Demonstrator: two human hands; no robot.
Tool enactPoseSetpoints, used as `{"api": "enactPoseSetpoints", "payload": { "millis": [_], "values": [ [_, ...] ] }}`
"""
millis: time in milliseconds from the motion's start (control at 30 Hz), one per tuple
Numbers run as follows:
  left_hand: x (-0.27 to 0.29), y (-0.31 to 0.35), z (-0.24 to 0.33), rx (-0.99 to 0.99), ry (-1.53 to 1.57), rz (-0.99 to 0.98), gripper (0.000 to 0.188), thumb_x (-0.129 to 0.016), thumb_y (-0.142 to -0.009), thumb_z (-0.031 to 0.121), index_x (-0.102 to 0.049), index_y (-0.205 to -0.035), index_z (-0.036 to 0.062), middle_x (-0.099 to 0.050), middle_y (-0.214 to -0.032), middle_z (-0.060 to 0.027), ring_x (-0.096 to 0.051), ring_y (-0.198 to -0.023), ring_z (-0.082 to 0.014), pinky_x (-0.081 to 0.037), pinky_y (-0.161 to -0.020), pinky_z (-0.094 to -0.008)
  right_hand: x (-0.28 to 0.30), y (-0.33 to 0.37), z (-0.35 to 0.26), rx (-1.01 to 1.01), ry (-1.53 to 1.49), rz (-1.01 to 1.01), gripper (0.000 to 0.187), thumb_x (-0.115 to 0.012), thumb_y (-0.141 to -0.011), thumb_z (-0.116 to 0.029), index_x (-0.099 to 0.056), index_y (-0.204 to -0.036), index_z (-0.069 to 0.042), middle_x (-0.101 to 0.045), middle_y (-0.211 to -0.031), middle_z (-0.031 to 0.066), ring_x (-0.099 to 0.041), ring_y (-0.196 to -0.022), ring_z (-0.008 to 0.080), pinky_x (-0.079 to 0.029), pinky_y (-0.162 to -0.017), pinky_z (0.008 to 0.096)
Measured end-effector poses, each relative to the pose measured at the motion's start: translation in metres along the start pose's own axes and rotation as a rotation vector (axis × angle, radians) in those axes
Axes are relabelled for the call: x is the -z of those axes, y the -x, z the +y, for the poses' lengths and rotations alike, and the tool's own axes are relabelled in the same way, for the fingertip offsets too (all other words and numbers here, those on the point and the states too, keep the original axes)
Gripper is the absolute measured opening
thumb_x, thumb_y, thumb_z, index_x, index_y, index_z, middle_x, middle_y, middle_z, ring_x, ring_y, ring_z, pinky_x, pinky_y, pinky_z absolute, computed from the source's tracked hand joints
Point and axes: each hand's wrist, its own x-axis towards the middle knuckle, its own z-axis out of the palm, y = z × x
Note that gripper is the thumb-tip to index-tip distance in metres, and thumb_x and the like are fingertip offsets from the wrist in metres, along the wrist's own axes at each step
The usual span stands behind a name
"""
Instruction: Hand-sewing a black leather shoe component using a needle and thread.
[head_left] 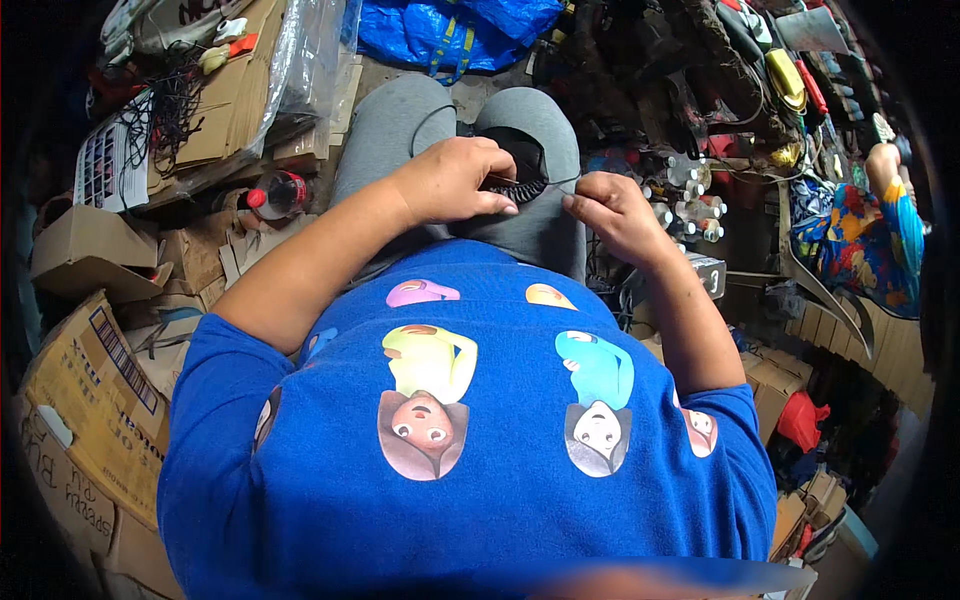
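Observation:
Over my lap, my left hand (462, 182) has its fingers curled around a black coiled cord (522, 191), and its thumb lies along the near side. A dark, rounded black piece (517, 150) shows just beyond the coil, between my thighs; its kind is hard to make out. The thin end of the cord runs right to my right hand (618, 212), whose thumb and forefinger are pinched together on it. Across the grey trousers (395, 115) a loop of black cord curves over my left knee. The inside of my left palm is hidden.
Left of me lie a red-capped bottle (278, 195), an open cardboard box (95, 250) and stacked cardboard (225, 100) with tangled black cords (170, 110). A blue bag (455, 35) lies ahead. At right are several plastic bottles (690, 210) and another person's colourful sleeve (900, 235).

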Motion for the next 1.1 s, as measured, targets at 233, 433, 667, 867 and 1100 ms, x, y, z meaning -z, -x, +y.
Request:
{"api": "enactPoseSetpoints", "payload": {
  "millis": [233, 433, 667, 867, 1100],
  "values": [
    [0.019, 0.005, -0.011, -0.019, -0.080, -0.003, 0.028, -0.074, -0.070, 0.022, -0.065, -0.089, 0.0031, -0.060, -0.090, -0.0100, -0.059, -0.084, -0.0275, -0.047, -0.074, -0.0342, 0.056, 0.035, -0.010, -0.133, -0.485, 0.222, 0.023, -0.055, -0.088, -0.024, -0.061, -0.077, -0.005, -0.057, -0.076, -0.0015, -0.052, -0.071, 0.0097, -0.041, -0.062, 0.0242],
    [0.010, -0.001, -0.014, 0.029, -0.074, -0.055, 0.032, -0.074, -0.069, 0.031, -0.067, -0.088, 0.0062, -0.061, -0.092, -0.0090, -0.061, -0.087, -0.0274, -0.048, -0.076, -0.0361, 0.016, -0.038, -0.014, 0.159, -0.170, 0.194, 0.024, -0.052, -0.089, -0.017, -0.062, -0.106, -0.003, -0.063, -0.099, 0.0125, -0.058, -0.094, 0.0231, -0.045, -0.082, 0.0324],
    [0.007, 0.012, -0.007, 0.024, -0.082, 0.068, 0.027, -0.076, -0.067, 0.022, -0.064, -0.083, 0.0035, -0.058, -0.087, -0.0100, -0.059, -0.080, -0.0272, -0.047, -0.071, -0.0342, -0.001, -0.073, 0.003, -0.164, 0.189, -0.143, 0.036, -0.067, -0.081, -0.035, -0.062, -0.095, -0.002, -0.062, -0.081, 0.0081, -0.059, -0.077, 0.0199, -0.045, -0.072, 0.0310],
    [0.003, 0.014, -0.008, -0.009, -0.093, 0.123, 0.028, -0.077, -0.066, 0.021, -0.060, -0.080, 0.0032, -0.055, -0.082, -0.0105, -0.057, -0.075, -0.0276, -0.046, -0.067, -0.0348, 0.004, -0.068, 0.025, -0.246, -0.252, -0.136, 0.025, -0.064, -0.086, -0.027, -0.062, -0.094, -0.003, -0.058, -0.080, -0.0040, -0.050, -0.073, 0.0042, -0.041, -0.070, 0.0201],
    [-0.005, 0.010, -0.006, -0.039, -0.071, 0.105, 0.030, -0.077, -0.066, 0.020, -0.055, -0.079, 0.0037, -0.052, -0.084, -0.0112, -0.056, -0.074, -0.0291, -0.046, -0.064, -0.0362, 0.004, -0.066, 0.009, -0.345, -0.116, -0.072, 0.028, -0.065, -0.085, -0.028, -0.064, -0.096, -0.002, -0.060, -0.082, -0.0027, -0.051, -0.075, 0.0051, -0.042, -0.071, 0.0224]
  ]
}}
